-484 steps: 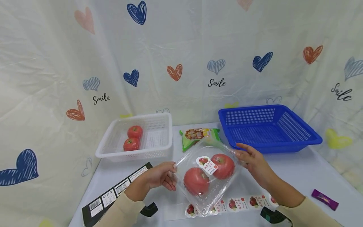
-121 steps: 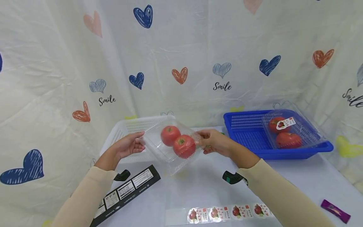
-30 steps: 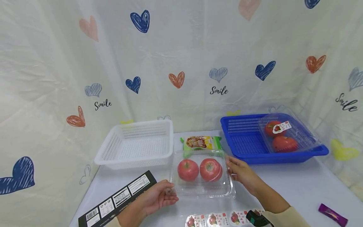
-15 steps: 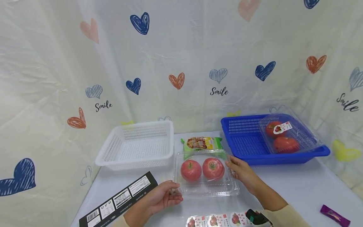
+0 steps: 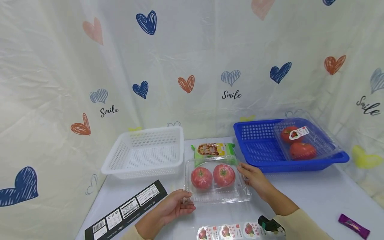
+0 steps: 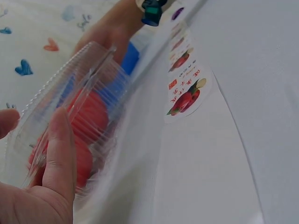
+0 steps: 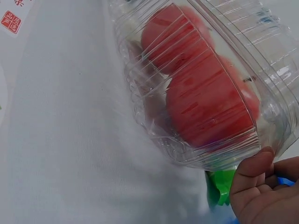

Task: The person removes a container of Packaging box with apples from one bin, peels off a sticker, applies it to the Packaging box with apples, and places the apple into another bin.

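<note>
A clear plastic clamshell container [image 5: 216, 195] is in front of me in the head view, its lid down over two red apples [image 5: 201, 178]. My left hand [image 5: 175, 206] pinches its near left corner, thumb on top. At its right edge my right hand [image 5: 258, 180] grips the rim between thumb and fingers. The right wrist view shows that right thumb pressed on the container's rim [image 7: 273, 128]. Whether the container rests on the table or hangs just above it, I cannot tell. A strip of apple-print stickers [image 5: 226, 231] lies on the table nearer to me.
Back left stands a white basket [image 5: 144, 171]. The blue basket [image 5: 288, 165] at back right holds a stickered clamshell of two apples, tilted on its rim. A green snack bag [image 5: 213, 150] lies behind my container, a black box [image 5: 126, 210] at left, a purple wrapper [image 5: 354, 226] at right.
The stickered clamshell went from my hands into the blue basket. A second clamshell left the white basket and was lowered to the middle. Over the last half second it barely moved.
</note>
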Demonstrator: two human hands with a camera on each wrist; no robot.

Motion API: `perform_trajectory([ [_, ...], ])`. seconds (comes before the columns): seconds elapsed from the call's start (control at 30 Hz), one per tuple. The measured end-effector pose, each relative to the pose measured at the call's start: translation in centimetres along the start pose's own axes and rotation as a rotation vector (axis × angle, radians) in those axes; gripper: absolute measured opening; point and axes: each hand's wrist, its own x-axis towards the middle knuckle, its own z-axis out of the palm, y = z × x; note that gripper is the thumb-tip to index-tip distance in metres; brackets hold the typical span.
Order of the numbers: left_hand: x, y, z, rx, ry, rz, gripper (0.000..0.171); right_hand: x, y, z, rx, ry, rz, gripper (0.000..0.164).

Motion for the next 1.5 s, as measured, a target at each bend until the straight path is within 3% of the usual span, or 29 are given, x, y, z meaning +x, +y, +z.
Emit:
perform_trajectory([
  [0.37, 0.3, 0.2, 0.1, 0.031, 0.028, -0.031, 0.024, 0.2, 0.9, 0.3, 0.057, -0.006, 0.032, 0.076],
  [0.67, 0.0, 0.1, 0.1, 0.060, 0.043, -0.005, 0.026, 0.5, 1.0, 0.3, 0.075, -0.008, 0.049, 0.076],
  [0.9, -0.6, -0.3, 0.1, 0.092, 0.039, 0.009, 0.031, -0.1, 1.0, 0.5, 0.008, 0.024, 0.036, 0.079],
  [1.07, -0.6, -0.1, 0.2, 0.098, 0.010, 0.012, 0.032, -0.2, 0.6, 0.6, -0.043, 0.051, 0.073, 0.081],
  [1.5, -0.4, -0.2, 0.2, 0.108, 0.041, 0.017, 0.033, -0.7, 1.0, 0.7, -0.124, 0.088, 0.097, 0.086],
])
